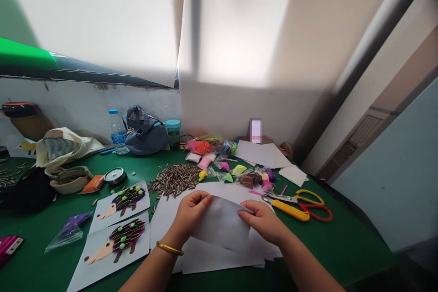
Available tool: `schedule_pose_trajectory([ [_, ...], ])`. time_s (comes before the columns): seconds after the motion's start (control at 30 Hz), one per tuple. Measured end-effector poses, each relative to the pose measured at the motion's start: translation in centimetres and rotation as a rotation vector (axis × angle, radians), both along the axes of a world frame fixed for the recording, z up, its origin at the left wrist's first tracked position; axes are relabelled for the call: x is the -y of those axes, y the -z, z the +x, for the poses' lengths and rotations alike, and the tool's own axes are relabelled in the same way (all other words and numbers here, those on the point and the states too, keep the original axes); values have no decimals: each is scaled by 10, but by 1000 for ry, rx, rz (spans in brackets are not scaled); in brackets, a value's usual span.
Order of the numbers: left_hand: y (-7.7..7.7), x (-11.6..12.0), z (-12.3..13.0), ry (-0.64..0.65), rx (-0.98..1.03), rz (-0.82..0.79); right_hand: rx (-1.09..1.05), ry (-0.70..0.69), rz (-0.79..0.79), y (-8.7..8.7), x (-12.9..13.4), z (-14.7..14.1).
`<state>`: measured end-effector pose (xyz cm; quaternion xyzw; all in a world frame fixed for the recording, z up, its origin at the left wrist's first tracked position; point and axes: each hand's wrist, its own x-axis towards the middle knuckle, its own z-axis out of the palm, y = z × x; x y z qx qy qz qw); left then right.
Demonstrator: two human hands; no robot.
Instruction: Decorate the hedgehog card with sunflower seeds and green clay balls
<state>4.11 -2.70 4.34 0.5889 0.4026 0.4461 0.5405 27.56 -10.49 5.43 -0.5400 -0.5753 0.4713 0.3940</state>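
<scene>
My left hand point(193, 214) pinches the left edge of a white paper sheet point(224, 226), thumb on top; a gold bangle circles that wrist. On the sheet's right edge, my right hand point(262, 219) is closed with thumb and fingers. The held sheet is raised and slightly curved above several white sheets point(219, 260) spread on the green table. To the left lie two cards with hedgehog pictures point(126, 198) point(116, 246), with green dots on their backs. A heap of striped seeds point(174, 179) rests beyond my left hand.
Scissors point(311, 205) and a yellow cutter point(290, 210) lie at the right. Colored clay packets point(246, 178) sit behind the paper. Further back stand a phone point(255, 131), blue bag point(145, 134), bottle point(117, 132) and jar point(173, 134). A round tin point(115, 175) is at left.
</scene>
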Motion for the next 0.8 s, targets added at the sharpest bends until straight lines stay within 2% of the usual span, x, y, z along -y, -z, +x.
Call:
schedule_pose_trajectory([
  [0.1,-4,5,3,-20,308,-139,-206,227,17,10,-1,-10],
  [0.17,-5,13,10,76,550,-223,-372,358,42,15,-1,-17],
  [0.23,-4,23,19,267,620,-327,-429,412,59,18,2,-23],
  [0.3,1,32,28,324,592,-418,-364,391,84,19,6,-25],
  [0.37,8,35,33,274,587,-462,-218,298,142,19,11,-19],
  [0.43,12,31,32,173,602,-467,-13,195,227,21,15,-2],
  [0.47,13,28,29,114,611,-471,105,196,275,22,17,11],
  [0.57,12,17,21,-3,639,-485,716,352,342,34,21,57],
  [0.63,11,13,19,-39,656,-495,1031,471,263,45,25,88],
  [0.7,10,11,19,-61,669,-496,1194,519,183,55,30,114],
  [0.8,12,11,20,-66,672,-494,1252,483,153,61,35,136],
])
